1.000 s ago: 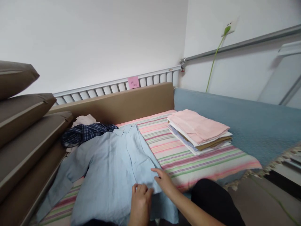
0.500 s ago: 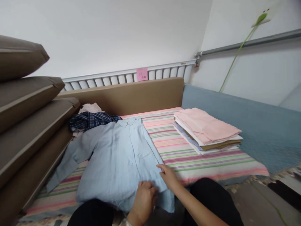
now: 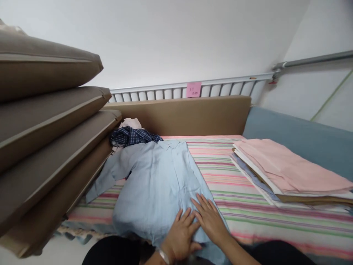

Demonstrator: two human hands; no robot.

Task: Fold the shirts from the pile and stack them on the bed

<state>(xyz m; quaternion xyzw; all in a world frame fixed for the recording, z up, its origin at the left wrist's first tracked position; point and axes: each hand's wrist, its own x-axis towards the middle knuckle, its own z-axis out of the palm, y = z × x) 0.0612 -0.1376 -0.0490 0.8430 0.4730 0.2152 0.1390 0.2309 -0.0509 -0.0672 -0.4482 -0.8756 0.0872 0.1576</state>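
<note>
A light blue shirt [image 3: 154,180] lies spread on the striped cloth [image 3: 242,191], its collar toward the far side and one sleeve stretched out to the left. My left hand [image 3: 182,232] presses on the shirt's lower front with fingers spread; a bracelet circles its wrist. Beside it, fingertips almost meeting, my right hand [image 3: 211,219] rests flat near the shirt's right edge. The shirt's hem drops over the front edge between my knees, partly hidden by my hands. No second sleeve shows on the right.
A folded stack with a pink garment [image 3: 292,165] on top sits at the right. Crumpled dark plaid clothing [image 3: 135,136] lies at the back left. Large brown cushions [image 3: 52,106] are piled at the left. A radiator [image 3: 215,88] with a pink note [image 3: 193,89] stands behind.
My right hand has gone from pinching or pointing at the shirt's right edge to lying flat on it. My left hand has flattened and spread its fingers. The view has turned left.
</note>
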